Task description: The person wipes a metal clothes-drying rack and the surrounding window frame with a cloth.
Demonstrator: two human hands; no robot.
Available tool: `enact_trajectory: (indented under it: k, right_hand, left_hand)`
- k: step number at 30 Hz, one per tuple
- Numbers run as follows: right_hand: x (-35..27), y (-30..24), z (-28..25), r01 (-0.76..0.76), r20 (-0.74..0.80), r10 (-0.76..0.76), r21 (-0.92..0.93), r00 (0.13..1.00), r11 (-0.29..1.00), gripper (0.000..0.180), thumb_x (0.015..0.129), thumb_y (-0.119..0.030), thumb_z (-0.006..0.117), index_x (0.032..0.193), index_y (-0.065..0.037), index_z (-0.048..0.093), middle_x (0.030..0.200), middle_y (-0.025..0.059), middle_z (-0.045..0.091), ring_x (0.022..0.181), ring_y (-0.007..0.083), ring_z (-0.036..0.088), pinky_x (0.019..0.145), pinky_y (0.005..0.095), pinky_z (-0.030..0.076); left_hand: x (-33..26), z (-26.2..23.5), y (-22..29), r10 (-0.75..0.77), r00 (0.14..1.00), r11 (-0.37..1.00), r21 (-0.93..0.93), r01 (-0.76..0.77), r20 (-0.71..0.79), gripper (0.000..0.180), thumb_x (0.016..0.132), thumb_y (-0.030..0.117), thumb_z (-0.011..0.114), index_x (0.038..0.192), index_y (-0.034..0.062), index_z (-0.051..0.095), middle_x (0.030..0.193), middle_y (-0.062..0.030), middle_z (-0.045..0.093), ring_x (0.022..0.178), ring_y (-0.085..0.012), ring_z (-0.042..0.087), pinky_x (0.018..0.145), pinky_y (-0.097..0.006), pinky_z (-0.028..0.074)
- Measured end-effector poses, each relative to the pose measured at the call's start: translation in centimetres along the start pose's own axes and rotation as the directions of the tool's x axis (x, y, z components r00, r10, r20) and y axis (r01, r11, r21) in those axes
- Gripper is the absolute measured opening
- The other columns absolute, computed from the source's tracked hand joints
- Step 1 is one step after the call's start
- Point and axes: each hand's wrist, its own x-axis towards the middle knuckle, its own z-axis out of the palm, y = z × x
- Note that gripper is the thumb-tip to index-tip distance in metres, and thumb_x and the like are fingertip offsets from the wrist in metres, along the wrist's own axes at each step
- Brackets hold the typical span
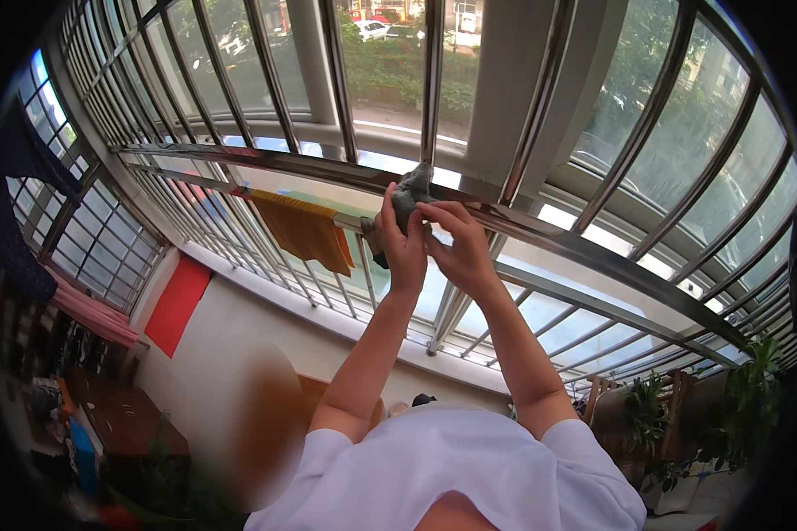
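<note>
Both my arms reach forward to a shiny metal rail (558, 228) of a barred window. A crumpled grey cloth (412, 188) is bunched against the rail at the foot of an upright bar. My left hand (404, 252) is closed around the cloth from the left. From the right, my right hand (459, 243) pinches its lower part between thumb and fingers. Just left of my left wrist hangs a greyish thing with a dark lower end (374, 241); its kind I cannot make out.
An orange-brown towel (303, 232) hangs over a lower rail on the left. Metal bars (429, 80) stand before the window panes. Potted plants (651, 411) are at the lower right, a brown cabinet (124, 416) at the lower left. A red sheet (177, 303) lies by the left wall.
</note>
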Motion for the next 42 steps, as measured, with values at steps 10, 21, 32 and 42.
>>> enact_trajectory:
  k: [10,21,32,42]
  right_hand:
    - [8.6,1.3,1.6,-0.095,-0.302,0.056,-0.116,0.952,0.989,0.036,0.097,-0.028,0.056,0.126,-0.007,0.055,0.11,0.0161,0.065,0.103,0.0307,0.064,0.086,0.0407,0.05]
    - [8.8,1.5,1.1,-0.259,-0.085,0.246,-0.227,0.966,0.939,0.024,0.098,-0.032,0.053,0.106,-0.009,0.053,0.086,0.014,0.069,0.083,0.0389,0.067,0.072,0.0473,0.05]
    - [8.2,0.8,2.4,-0.216,-0.152,0.169,-0.382,0.974,0.898,0.024,0.093,-0.021,0.058,0.109,-0.006,0.048,0.083,0.0145,0.066,0.075,0.0379,0.066,0.065,0.0484,0.05]
    - [7.8,0.6,2.4,-0.147,-0.152,0.094,-0.383,0.984,0.912,0.03,0.089,-0.018,0.064,0.113,-0.006,0.05,0.085,0.0124,0.066,0.074,0.0344,0.067,0.066,0.0449,0.051]
  left_hand:
    - [1.9,-0.4,-2.7,0.467,0.759,0.698,0.338,-0.631,0.453,0.038,0.079,0.0,0.066,0.111,0.0189,0.066,0.118,-0.009,0.049,0.107,-0.0311,0.047,0.091,-0.041,0.041]
    - [10.4,-9.9,-7.9,0.447,0.849,0.731,0.662,-0.165,-0.281,0.043,0.08,-0.004,0.055,0.12,0.0128,0.059,0.117,-0.0161,0.046,0.107,-0.0354,0.046,0.094,-0.042,0.037]
    - [6.9,-5.0,-7.3,0.421,0.883,0.682,0.714,-0.158,-0.207,0.051,0.1,0.016,0.048,0.146,-0.0013,0.035,0.143,-0.025,0.033,0.131,-0.041,0.034,0.11,-0.048,0.026]
    - [13.5,-11.1,-11.1,0.497,0.806,0.718,0.673,-0.175,-0.321,0.046,0.099,0.013,0.046,0.142,-0.0022,0.042,0.138,-0.0236,0.041,0.123,-0.0406,0.042,0.105,-0.049,0.031]
